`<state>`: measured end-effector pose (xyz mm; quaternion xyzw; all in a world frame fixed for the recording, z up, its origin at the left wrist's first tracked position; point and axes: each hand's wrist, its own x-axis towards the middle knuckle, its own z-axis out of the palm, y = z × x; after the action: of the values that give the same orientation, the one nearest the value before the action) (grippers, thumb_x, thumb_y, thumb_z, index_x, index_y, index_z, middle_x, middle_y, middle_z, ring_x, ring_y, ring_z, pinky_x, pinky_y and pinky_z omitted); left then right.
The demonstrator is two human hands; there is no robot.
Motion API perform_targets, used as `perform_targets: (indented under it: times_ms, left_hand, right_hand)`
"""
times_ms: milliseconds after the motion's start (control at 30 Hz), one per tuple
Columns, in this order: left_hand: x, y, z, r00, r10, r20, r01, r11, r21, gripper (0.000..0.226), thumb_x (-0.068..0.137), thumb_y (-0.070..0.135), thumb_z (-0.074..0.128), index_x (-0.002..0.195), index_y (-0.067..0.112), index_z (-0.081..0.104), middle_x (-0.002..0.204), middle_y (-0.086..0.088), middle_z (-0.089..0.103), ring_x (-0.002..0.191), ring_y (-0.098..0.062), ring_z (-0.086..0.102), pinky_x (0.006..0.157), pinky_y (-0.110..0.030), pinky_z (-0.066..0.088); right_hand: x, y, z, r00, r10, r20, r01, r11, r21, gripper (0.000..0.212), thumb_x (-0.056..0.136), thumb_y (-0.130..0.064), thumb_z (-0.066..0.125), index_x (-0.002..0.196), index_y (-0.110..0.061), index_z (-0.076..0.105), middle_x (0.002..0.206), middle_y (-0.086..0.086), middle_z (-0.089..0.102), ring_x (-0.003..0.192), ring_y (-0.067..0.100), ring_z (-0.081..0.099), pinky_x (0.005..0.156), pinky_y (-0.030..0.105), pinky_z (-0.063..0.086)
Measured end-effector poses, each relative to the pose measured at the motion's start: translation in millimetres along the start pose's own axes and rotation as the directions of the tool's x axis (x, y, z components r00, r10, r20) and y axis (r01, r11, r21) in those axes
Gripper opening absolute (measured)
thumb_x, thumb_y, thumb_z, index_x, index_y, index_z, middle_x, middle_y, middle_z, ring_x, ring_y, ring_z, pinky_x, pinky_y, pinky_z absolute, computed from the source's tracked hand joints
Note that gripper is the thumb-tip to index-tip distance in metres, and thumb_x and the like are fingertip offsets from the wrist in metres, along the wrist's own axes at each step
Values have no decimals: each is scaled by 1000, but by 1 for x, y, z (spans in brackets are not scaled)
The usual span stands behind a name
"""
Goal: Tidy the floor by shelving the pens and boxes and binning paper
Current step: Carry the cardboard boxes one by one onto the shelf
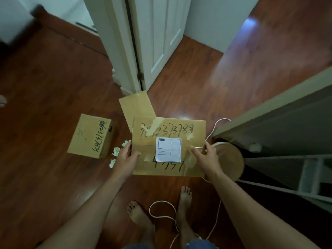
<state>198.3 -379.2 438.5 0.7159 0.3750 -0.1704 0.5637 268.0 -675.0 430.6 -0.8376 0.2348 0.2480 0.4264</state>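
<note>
Cardboard box (168, 130) is gripped at both side edges by the left hand (125, 157) and right hand (204, 155), thumbs on top. Keep it level and mind the loose flap (138, 108) beyond the left fingers when swinging to the shelf (287, 141), right of the right fingers.

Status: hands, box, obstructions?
Left hand and right hand grip large labelled brown cardboard box, one flap open. Smaller brown cardboard box, crumpled paper on floor left. White cord at feet.
</note>
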Motion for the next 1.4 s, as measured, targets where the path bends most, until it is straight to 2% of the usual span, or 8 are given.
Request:
perform_targets:
  times_ms: [167,267,400,567,733,833,1033,1400]
  left_hand:
    - [-102,94,-45,989,139,49,-140,990,21,56,105,32,62,160,33,48,151,8,48,135,-15,53,96,-30,46]
    - [-144,137,-63,967,241,77,-247,967,70,54,105,33,62,158,31,52,153,7,51,131,-10,53,99,-28,45]
    - [-198,192,-67,894,425,140,-437,897,69,44,104,32,62,148,37,62,140,16,56,114,11,57,81,-8,40]
    - [-239,235,-43,804,532,265,-555,832,15,32,104,38,62,131,53,69,133,25,62,116,9,58,91,-19,48]
    - [-259,245,-12,752,547,367,-590,807,7,34,102,44,63,135,49,70,133,26,67,126,-2,62,108,-49,56]
    - [-280,249,20,708,556,435,-610,792,-20,34,101,44,63,133,48,72,130,27,69,124,0,64,106,-45,59]
    - [-330,250,90,636,521,570,-586,806,-83,28,107,32,61,129,41,76,128,17,70,119,-5,68,76,-22,65]
    - [-398,227,242,507,390,769,-521,849,-87,31,109,26,54,124,35,80,123,8,80,115,-9,75,80,-30,67]
  right_hand:
    - [-111,-60,-79,991,-37,-127,47,996,75,73,96,-58,71,156,-22,51,152,8,47,142,32,48,114,59,47]
    - [-163,-76,-114,979,-40,-202,52,997,53,74,96,-66,62,155,-23,51,147,7,53,139,31,51,111,59,48]
    - [-222,-83,-164,947,-19,-320,77,982,171,71,94,-69,61,147,-24,47,145,5,52,131,28,57,108,58,50]
    - [-270,-70,-211,894,57,-444,93,947,308,58,94,-70,61,127,-30,38,115,-11,62,94,4,60,86,42,51]
    - [-301,-34,-245,860,152,-488,60,918,391,52,98,-63,63,127,-27,38,107,-13,61,90,7,62,83,39,50]
    - [-321,-5,-271,824,185,-535,75,901,428,49,99,-59,65,125,-29,36,102,-17,57,85,3,58,79,34,48]
    - [-352,56,-321,758,277,-591,47,880,472,53,97,-65,64,122,-31,34,99,-21,50,82,-3,50,63,26,37]
    - [-417,187,-418,607,457,-651,-34,832,553,51,95,-62,66,123,-30,37,104,-13,53,87,9,56,64,30,40]
